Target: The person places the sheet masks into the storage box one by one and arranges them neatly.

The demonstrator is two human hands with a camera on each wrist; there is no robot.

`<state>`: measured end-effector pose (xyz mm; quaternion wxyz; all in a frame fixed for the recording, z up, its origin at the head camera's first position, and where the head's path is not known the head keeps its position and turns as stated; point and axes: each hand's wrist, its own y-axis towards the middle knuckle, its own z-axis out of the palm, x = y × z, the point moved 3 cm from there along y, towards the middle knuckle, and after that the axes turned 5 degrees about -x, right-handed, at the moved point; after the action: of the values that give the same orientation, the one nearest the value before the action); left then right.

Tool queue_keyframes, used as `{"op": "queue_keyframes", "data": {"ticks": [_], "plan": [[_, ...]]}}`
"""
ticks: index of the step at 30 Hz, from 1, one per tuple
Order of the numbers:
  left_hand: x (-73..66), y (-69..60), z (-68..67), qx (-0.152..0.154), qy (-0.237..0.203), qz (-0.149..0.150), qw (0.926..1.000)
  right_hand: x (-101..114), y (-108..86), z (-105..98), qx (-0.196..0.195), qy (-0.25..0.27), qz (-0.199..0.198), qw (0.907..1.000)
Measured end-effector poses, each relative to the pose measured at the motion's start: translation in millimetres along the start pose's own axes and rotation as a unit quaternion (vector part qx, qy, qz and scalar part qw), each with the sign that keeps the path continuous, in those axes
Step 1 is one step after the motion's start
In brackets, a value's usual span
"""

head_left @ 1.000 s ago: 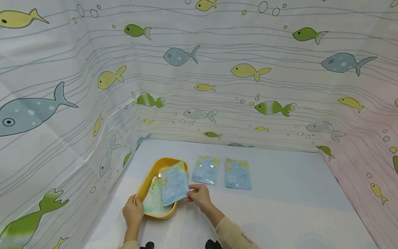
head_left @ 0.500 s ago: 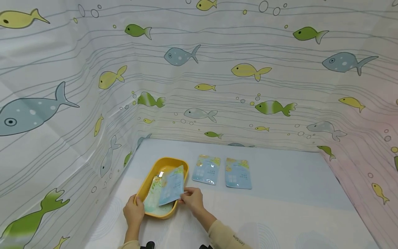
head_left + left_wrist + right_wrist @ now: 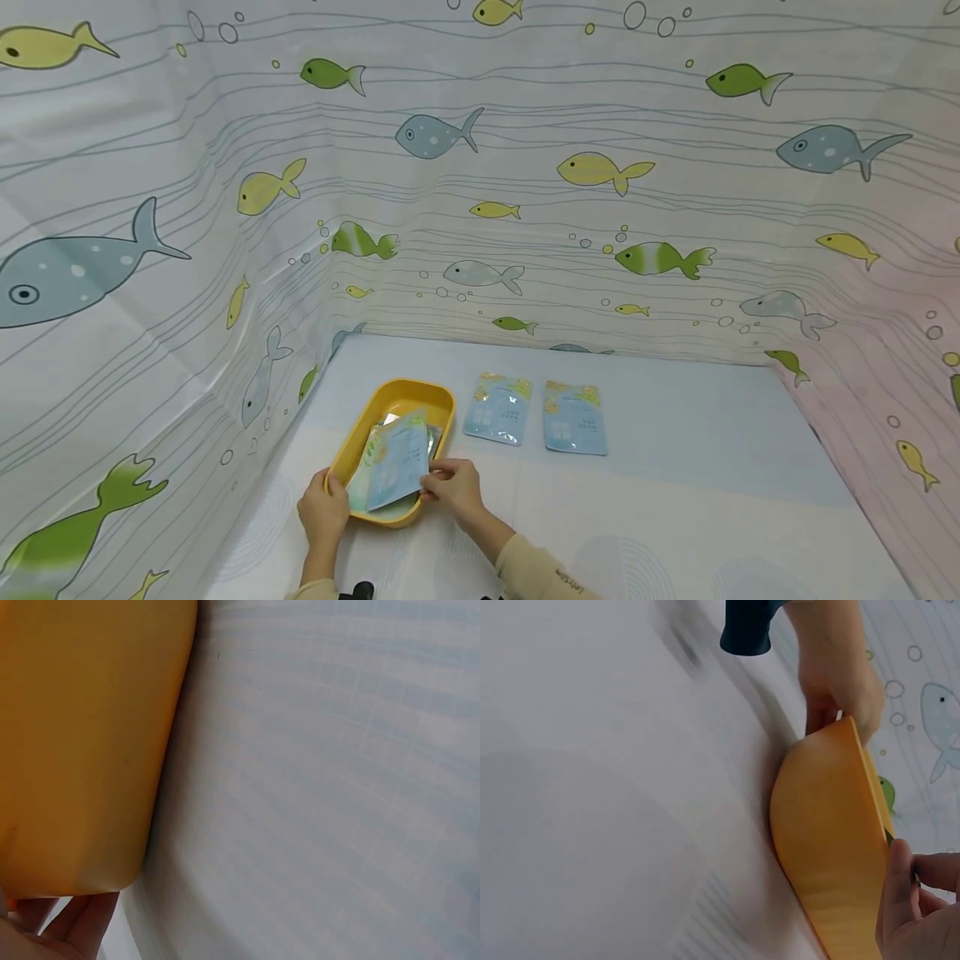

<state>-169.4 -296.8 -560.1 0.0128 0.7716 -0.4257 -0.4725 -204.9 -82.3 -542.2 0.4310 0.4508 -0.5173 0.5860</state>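
Observation:
A yellow bin point(image 3: 437, 400) with rounded corners stands on the table at the left. My left hand point(image 3: 324, 506) grips its near left rim, thumb over the edge; the left wrist view shows the fingers against the bin's end wall. In my right hand point(image 3: 454, 490) a light blue packet point(image 3: 401, 462) is pinched by its right edge, tilted over the bin's inside. Under it lies a pale green packet point(image 3: 360, 487), partly covered. At the bin's right rim, the right wrist view has my right thumb and fingers point(image 3: 900, 892) pinching close to the edge.
Two more light blue packets point(image 3: 498, 408) point(image 3: 574, 418) lie flat on the table point(image 3: 697, 450) right of the bin. A fish-print curtain point(image 3: 540, 208) surrounds the table at the back and sides.
My right hand has moved left and slightly down, carrying the light blue packet further over the bin and lower onto the green one. My left hand keeps its place on the rim.

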Motion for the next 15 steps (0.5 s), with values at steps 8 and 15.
{"op": "queue_keyframes", "data": {"ticks": [8,15], "plan": [[-0.1,0.5,1.0,-0.004,-0.006,0.003,1.0000,-1.1,-1.0,1.3,0.023,-0.027,-0.017,0.9992],[-1.0,-0.4,-0.7,0.005,-0.002,-0.001,1.0000,0.0,-4.3,-2.0,0.044,-0.085,-0.051,0.9941]]}}
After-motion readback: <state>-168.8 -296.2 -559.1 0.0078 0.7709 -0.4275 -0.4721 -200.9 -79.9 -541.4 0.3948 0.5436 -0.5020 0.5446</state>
